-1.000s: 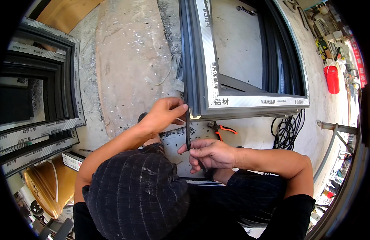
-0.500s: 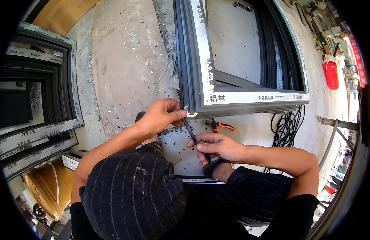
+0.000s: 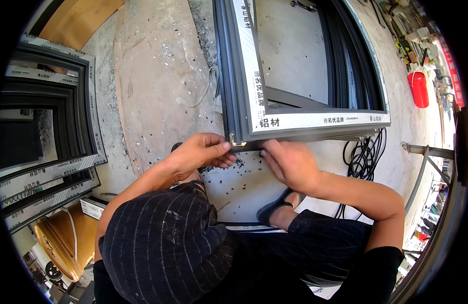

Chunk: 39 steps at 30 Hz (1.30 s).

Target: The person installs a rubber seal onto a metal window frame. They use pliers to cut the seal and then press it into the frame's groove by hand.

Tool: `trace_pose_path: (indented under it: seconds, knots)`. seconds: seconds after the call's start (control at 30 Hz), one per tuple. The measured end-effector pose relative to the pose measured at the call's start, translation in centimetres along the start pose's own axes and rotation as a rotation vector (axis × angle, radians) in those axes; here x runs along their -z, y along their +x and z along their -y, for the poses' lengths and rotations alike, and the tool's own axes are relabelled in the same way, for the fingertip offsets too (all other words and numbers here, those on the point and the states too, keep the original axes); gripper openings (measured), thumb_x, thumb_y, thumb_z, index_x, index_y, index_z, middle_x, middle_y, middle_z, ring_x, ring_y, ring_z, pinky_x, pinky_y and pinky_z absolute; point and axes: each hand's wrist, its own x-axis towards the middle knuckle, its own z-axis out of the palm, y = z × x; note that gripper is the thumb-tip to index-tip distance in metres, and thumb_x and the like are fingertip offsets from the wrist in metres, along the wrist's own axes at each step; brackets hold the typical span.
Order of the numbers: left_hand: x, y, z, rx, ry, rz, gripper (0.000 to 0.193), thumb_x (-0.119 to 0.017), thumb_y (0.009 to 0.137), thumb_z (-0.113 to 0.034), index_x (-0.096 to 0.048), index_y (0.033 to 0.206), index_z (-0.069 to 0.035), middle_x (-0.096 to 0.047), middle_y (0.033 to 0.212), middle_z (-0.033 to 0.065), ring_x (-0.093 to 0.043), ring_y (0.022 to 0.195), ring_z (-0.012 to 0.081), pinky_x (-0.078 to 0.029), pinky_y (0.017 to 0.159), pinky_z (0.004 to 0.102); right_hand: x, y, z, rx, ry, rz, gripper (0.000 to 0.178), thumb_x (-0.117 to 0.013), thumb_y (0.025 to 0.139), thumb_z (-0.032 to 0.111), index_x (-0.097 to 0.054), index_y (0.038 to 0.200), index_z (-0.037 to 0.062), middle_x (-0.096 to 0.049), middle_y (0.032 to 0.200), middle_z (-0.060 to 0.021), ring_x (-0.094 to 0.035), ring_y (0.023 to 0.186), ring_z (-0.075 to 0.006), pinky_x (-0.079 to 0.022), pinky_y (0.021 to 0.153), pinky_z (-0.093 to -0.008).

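A dark grey window frame with white printed film on its faces lies in front of me. At its near left corner sits a small brass-coloured metal piece. My left hand pinches a thin black sealing strip right by that corner. Farther right along the near edge, my right hand is closed on the same strip, its fingertips against the underside of the frame. Both the strip's ends are hidden.
More film-covered frames stand at the left beside a golden round object. Cardboard covers the floor, with black scraps scattered about. A black cable coil, a metal bracket and a red bucket are at the right.
My right hand has moved up and forward to the frame's near edge, bringing the strip from hanging toward me to lying along it. The orange-handled pliers are now hidden behind that hand.
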Motion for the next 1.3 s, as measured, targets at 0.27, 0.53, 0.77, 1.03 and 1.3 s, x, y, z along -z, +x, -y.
trace_pose_path:
  seconds: [0.27, 0.53, 0.77, 1.03, 1.3]
  knots:
    - [-1.0, 0.8, 0.1, -0.006, 0.117, -0.016, 0.032, -0.073, 0.089, -0.026, -0.064, 0.102, 0.002, -0.068, 0.083, 0.0060, -0.064, 0.075, 0.0134, -0.050, 0.070, 0.0272, -0.7, -0.1, -0.6, 0.174, -0.227, -0.050, 0.012, -0.062, 0.080, 0.013, -0.058, 0.092, 0.0103, -0.057, 0.066, -0.0074, -0.061, 0.058, -0.0273, -0.047, 0.051, -0.0401]
    - [-1.2, 1.1, 0.0, 0.007, 0.110, -0.039, 0.028, -0.072, 0.089, -0.024, -0.064, 0.096, 0.002, -0.067, 0.081, 0.0078, -0.066, 0.072, 0.0151, -0.053, 0.065, 0.0260, -0.5, 0.4, -0.5, 0.202, -0.281, 0.011, 0.013, -0.057, 0.077, 0.011, -0.057, 0.090, 0.0088, -0.059, 0.067, -0.0066, -0.063, 0.060, -0.0245, -0.051, 0.053, -0.0355]
    - [-1.8, 2.4, 0.8, -0.022, 0.004, -0.017, 0.031, -0.073, 0.088, -0.025, -0.063, 0.097, 0.003, -0.067, 0.077, 0.0084, -0.065, 0.068, 0.0148, -0.052, 0.062, 0.0248, -0.2, 0.5, -0.1, 0.155, -0.281, 0.057, 0.012, -0.058, 0.081, 0.014, -0.057, 0.092, 0.0089, -0.060, 0.068, -0.0080, -0.064, 0.062, -0.0265, -0.051, 0.055, -0.0383]
    - [-1.7, 2.0, 0.4, 0.020, 0.035, -0.071, 0.028, -0.073, 0.089, -0.023, -0.064, 0.102, 0.001, -0.067, 0.081, 0.0053, -0.060, 0.067, 0.0113, -0.047, 0.060, 0.0245, 10.2, -3.9, -5.8, -0.110, -0.189, 0.454, 0.015, -0.067, 0.083, 0.015, -0.059, 0.093, 0.0064, -0.063, 0.078, -0.0152, -0.063, 0.077, -0.0379, -0.050, 0.067, -0.0462]
    - [-2.7, 0.8, -1.1, 0.104, 0.065, -0.018, 0.029, -0.074, 0.088, -0.023, -0.063, 0.097, 0.002, -0.064, 0.079, 0.0060, -0.061, 0.069, 0.0137, -0.048, 0.062, 0.0254, 21.2, -11.3, -18.5, -0.525, -0.849, -0.222, 0.016, -0.057, 0.088, 0.009, -0.063, 0.102, 0.0031, -0.064, 0.100, -0.0174, -0.060, 0.094, -0.0367, -0.048, 0.081, -0.0436]
